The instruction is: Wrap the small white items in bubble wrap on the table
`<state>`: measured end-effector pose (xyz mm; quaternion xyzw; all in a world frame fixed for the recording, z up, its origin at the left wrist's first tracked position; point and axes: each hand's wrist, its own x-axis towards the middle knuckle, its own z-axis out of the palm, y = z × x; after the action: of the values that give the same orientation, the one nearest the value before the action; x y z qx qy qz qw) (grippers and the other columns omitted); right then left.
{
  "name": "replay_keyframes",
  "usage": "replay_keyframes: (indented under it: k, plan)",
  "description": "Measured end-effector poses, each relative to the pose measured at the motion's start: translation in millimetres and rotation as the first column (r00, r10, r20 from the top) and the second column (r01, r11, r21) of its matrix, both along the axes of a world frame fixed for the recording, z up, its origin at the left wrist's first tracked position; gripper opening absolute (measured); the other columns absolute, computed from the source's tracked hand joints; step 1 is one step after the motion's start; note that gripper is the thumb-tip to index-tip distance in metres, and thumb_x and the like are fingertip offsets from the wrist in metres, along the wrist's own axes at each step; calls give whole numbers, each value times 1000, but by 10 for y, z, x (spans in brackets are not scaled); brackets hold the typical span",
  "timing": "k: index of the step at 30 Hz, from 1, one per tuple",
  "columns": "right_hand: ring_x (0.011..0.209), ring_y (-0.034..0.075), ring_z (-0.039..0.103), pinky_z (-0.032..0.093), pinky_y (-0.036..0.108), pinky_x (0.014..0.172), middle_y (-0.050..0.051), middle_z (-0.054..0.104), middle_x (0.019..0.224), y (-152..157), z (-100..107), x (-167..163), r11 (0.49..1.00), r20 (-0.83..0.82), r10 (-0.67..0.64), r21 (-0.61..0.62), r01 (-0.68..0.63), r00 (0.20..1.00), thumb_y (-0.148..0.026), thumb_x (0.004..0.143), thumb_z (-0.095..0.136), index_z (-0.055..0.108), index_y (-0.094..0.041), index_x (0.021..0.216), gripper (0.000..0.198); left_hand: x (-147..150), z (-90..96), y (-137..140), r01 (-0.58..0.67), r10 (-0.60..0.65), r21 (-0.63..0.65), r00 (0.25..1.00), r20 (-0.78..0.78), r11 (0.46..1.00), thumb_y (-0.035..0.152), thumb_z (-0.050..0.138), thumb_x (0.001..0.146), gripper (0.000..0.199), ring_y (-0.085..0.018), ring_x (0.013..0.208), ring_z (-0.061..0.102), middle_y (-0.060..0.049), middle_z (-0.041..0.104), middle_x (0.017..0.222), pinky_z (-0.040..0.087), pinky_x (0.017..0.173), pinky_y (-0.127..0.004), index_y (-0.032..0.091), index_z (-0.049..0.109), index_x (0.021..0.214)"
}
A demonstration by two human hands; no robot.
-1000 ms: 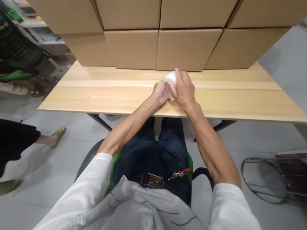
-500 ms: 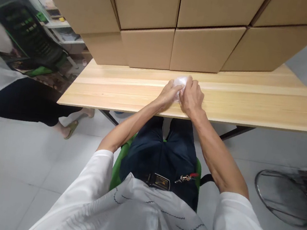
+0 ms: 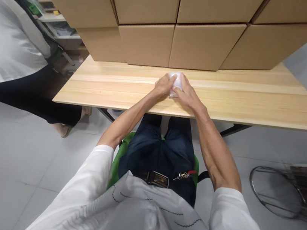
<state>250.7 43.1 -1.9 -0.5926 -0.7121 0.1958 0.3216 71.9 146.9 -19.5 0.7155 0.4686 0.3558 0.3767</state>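
Between my two hands is a small whitish bundle of translucent plastic wrap (image 3: 177, 82), just above or on the wooden table (image 3: 246, 101); what it contains cannot be seen. My left hand (image 3: 163, 85) grips its left side, thumb lying over the near face. From the right, my right hand (image 3: 187, 93) closes around it, with the fingers at the far edge and the thumb across the front. Both hands are near the middle of the table, short of the boxes.
Cardboard boxes (image 3: 200, 45) are stacked in two rows along the table's back. At left, a person in a white top and black trousers (image 3: 11, 45) stands by a shelf (image 3: 55, 19). A round metal-framed stool (image 3: 276, 191) is on the floor at right.
My right hand has turned so its thumb lies across the bundle, and more of the plastic shows. My left hand has shifted slightly left. The person at left has moved closer to the table.
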Motion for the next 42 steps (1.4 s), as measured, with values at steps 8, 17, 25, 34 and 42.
replay_keyframes:
  k: [8, 17, 25, 34, 42]
  plan:
    - [202, 53, 33, 29, 86, 162, 29, 33, 215, -5, -49, -86, 999, 18, -29, 22, 29, 999, -83, 116, 67, 31, -14, 207, 119, 16, 107, -85, 77, -74, 41, 994, -75, 996, 65, 63, 131, 72, -35, 201, 45, -10, 65, 202, 24, 168, -57, 33, 61, 195]
    - [202, 51, 32, 33, 79, 163, 37, 31, 213, 55, -104, -262, 995, 164, -88, 66, 78, 983, -63, 121, 55, 28, 0, 204, 108, -76, 72, -72, 130, -128, 41, 991, -36, 991, 60, 58, 131, 71, -32, 203, 41, -12, 56, 208, 23, 168, -50, 24, 65, 191]
    - [198, 50, 43, 39, 80, 160, 28, 38, 214, 15, -130, -156, 996, 122, -70, 64, 62, 990, -83, 120, 51, 29, -14, 207, 114, -82, 251, -240, 89, -86, 19, 989, -120, 996, 66, 68, 125, 79, -41, 197, 52, -13, 64, 202, 29, 167, -61, 29, 61, 195]
    - [185, 52, 63, 51, 81, 150, 40, 58, 197, -27, -66, -332, 991, 163, -134, 50, 127, 977, -59, 117, 54, 27, -3, 201, 104, -123, 323, -347, 47, -39, 32, 979, -200, 998, 58, 67, 127, 78, -42, 185, 68, -19, 74, 192, 37, 160, -64, 29, 55, 198]
    - [185, 50, 62, 46, 80, 153, 40, 62, 194, -101, 26, -317, 995, 156, -100, 20, 98, 983, -51, 113, 63, 22, -4, 202, 108, -158, 400, -420, 88, -82, 15, 971, -226, 996, 63, 65, 127, 94, -41, 198, 49, -21, 52, 208, 28, 165, -63, 24, 37, 207]
